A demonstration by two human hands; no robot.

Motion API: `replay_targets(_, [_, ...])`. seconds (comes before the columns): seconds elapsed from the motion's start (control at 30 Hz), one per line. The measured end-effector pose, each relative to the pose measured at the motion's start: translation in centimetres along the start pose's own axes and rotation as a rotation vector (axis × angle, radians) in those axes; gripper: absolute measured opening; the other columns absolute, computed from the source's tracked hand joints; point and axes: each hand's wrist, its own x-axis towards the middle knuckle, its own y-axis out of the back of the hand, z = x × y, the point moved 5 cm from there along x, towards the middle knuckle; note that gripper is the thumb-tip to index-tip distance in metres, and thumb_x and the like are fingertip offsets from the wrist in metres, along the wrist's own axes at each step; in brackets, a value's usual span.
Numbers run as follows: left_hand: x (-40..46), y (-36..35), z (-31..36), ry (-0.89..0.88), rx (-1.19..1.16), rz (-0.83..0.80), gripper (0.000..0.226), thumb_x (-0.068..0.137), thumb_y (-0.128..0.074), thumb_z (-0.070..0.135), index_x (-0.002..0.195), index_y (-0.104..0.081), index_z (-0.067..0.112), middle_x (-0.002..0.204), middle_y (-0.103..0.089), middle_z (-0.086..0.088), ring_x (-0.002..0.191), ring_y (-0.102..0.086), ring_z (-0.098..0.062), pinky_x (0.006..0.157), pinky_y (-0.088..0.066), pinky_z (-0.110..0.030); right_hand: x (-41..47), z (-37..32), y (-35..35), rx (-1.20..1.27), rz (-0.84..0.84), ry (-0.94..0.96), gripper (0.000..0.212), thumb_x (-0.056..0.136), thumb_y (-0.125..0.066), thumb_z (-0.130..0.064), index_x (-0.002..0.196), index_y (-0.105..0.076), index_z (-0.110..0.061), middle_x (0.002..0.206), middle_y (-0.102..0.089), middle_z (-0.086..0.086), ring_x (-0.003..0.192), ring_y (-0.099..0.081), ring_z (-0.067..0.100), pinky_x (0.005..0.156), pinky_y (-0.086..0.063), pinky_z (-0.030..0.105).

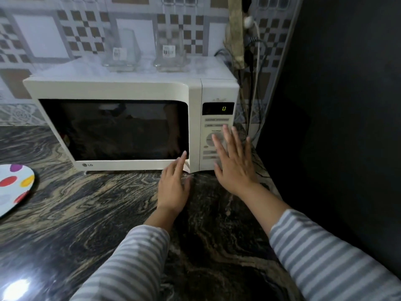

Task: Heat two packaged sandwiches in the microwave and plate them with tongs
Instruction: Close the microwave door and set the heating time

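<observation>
Reaching toward the closed microwave (112, 127), both hands spread flat: left hand (173, 187) near the door's right corner, right hand (233, 161) over the panel (217, 135) (display reads 0); plate (13, 187) far left on the desk (97, 213).

Both arms reach forward in grey-and-white striped sleeves, wrists bare. The left hand (173, 187) lies palm down, fingers straight and together, holding nothing. The right hand (233, 162) is raised higher, palm forward, its 5 fingers spread and straight, also holding nothing.
</observation>
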Motion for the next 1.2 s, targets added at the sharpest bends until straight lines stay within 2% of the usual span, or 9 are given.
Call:
replay_targets(0.13, [3.1, 1.6, 3.3, -0.079, -0.171, 0.062, 0.075, 0.096, -0.053, 0.024, 0.148, -0.001, 0.036, 0.131, -0.047, -0.003, 0.113, -0.044, -0.014, 0.091, -0.034, -0.021, 4.3, 0.8, 4.2, 0.013, 0.156, 0.061, 0.072, 0.093, -0.047, -0.036, 0.154, -0.012, -0.019, 0.161, 0.000, 0.012, 0.148, 0.003, 0.035, 0.116, -0.004, 0.058])
replay_targets(0.23, [4.6, 2.1, 4.9, -0.137, -0.208, 0.091, 0.075, 0.097, -0.051, 0.022, 0.148, 0.003, 0.037, 0.113, -0.046, 0.002, 0.088, -0.040, 0.003, 0.079, -0.031, -0.013, 7.1, 0.9, 6.5, -0.036, 0.234, 0.112, 0.069, 0.095, -0.040, -0.038, 0.154, -0.011, -0.017, 0.161, -0.002, 0.014, 0.147, 0.001, 0.037, 0.117, -0.006, 0.058])
replay_targets(0.3, [5.4, 2.0, 5.3, -0.167, -0.212, 0.088, 0.075, 0.097, -0.051, 0.019, 0.149, 0.001, 0.036, 0.103, -0.043, 0.003, 0.075, -0.039, 0.005, 0.070, -0.031, -0.013, 8.7, 0.7, 7.3, -0.087, 0.250, 0.149, 0.069, 0.096, -0.037, -0.040, 0.154, -0.008, -0.016, 0.161, 0.000, 0.015, 0.147, 0.002, 0.038, 0.117, -0.005, 0.057])
replay_targets(0.4, [6.2, 1.6, 5.1, -0.155, -0.215, 0.075, 0.082, 0.095, -0.053, 0.012, 0.147, 0.002, 0.043, 0.099, -0.043, 0.003, 0.079, -0.043, 0.009, 0.068, -0.030, -0.012, 10.1, 0.6, 7.6, -0.156, 0.256, 0.193, 0.069, 0.097, -0.035, -0.042, 0.154, -0.006, -0.014, 0.161, -0.001, 0.015, 0.147, 0.002, 0.037, 0.118, -0.004, 0.056])
replay_targets(0.53, [6.5, 1.2, 4.3, -0.129, -0.160, 0.081, 0.097, 0.092, -0.050, 0.001, 0.138, 0.009, 0.063, 0.100, -0.050, 0.006, 0.078, -0.048, 0.000, 0.064, -0.034, -0.009, 10.6, 0.8, 6.9, -0.261, 0.267, 0.188, 0.069, 0.098, -0.031, -0.041, 0.153, 0.001, -0.014, 0.161, 0.000, 0.016, 0.147, 0.001, 0.037, 0.117, -0.001, 0.056])
replay_targets(0.73, [6.6, 1.4, 4.3, -0.099, -0.139, 0.079, 0.103, 0.089, -0.050, -0.005, 0.138, 0.010, 0.063, 0.110, -0.055, 0.006, 0.084, -0.054, -0.003, 0.066, -0.036, -0.009, 10.5, 0.5, 7.2, -0.260, 0.258, 0.189, 0.068, 0.098, -0.027, -0.040, 0.153, 0.002, -0.012, 0.160, 0.002, 0.018, 0.148, 0.003, 0.035, 0.117, 0.005, 0.050])
replay_targets(0.93, [5.9, 1.7, 5.1, -0.085, -0.159, 0.115, 0.098, 0.089, -0.048, -0.005, 0.140, 0.006, 0.059, 0.101, -0.051, 0.009, 0.084, -0.055, -0.008, 0.066, -0.036, -0.023, 10.3, 0.4, 7.5, -0.266, 0.229, 0.172, 0.069, 0.098, -0.031, -0.040, 0.153, 0.001, -0.013, 0.160, 0.001, 0.017, 0.148, 0.002, 0.033, 0.119, 0.001, 0.049])
replay_targets(1.1, [4.6, 1.9, 5.1, -0.100, -0.162, 0.123, 0.106, 0.084, -0.049, -0.009, 0.138, 0.008, 0.062, 0.102, -0.053, 0.004, 0.085, -0.059, -0.013, 0.069, -0.051, -0.036, 10.5, 0.4, 7.4, -0.226, 0.172, 0.178, 0.069, 0.100, -0.032, -0.038, 0.152, 0.008, -0.017, 0.161, 0.007, 0.015, 0.148, 0.009, 0.032, 0.119, 0.007, 0.047])
replay_targets(1.2, [3.8, 2.4, 4.8, -0.153, -0.201, 0.098, 0.105, 0.082, -0.047, -0.012, 0.140, 0.003, 0.060, 0.107, -0.054, 0.002, 0.085, -0.056, -0.009, 0.079, -0.053, -0.025, 10.4, 0.3, 7.6, -0.168, 0.119, 0.159, 0.070, 0.101, -0.035, -0.034, 0.152, 0.010, -0.019, 0.160, 0.012, 0.013, 0.147, 0.013, 0.029, 0.118, 0.009, 0.046])
